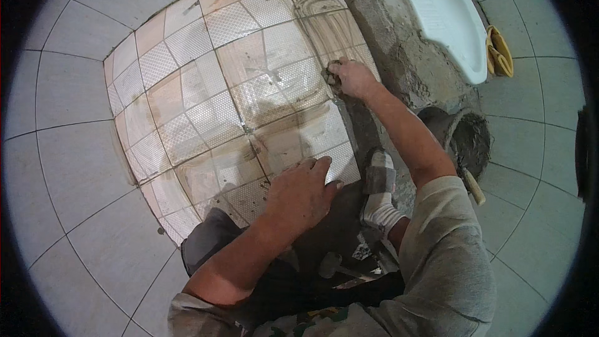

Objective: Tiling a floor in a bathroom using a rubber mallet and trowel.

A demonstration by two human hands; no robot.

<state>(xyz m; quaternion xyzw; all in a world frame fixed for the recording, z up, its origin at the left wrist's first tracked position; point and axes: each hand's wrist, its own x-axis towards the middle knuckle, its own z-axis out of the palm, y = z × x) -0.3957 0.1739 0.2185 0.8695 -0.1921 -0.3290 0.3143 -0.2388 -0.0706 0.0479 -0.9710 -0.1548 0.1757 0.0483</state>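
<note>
A patch of patterned floor tiles (206, 81) in pale beige and white spreads out before me, streaked with wet brown-grey smears toward its far right. My right hand (355, 79) reaches to the patch's right edge, its fingers closed on a small grey, mortar-smeared lump (330, 77); what the lump is made of is unclear. The lump touches the tiles. Closer to me, my left hand (301, 192) leans on the near tiles with its thumb apart and its fingers stretched out, holding nothing.
Rough mortar (399, 56) borders the patch on the right, beside a white squat toilet (446, 19). A yellow cloth-like item (499, 53) lies beyond it. A mortar-caked bucket (472, 143) stands by my right arm, near a wooden handle (474, 187). A mallet (331, 266) lies below me.
</note>
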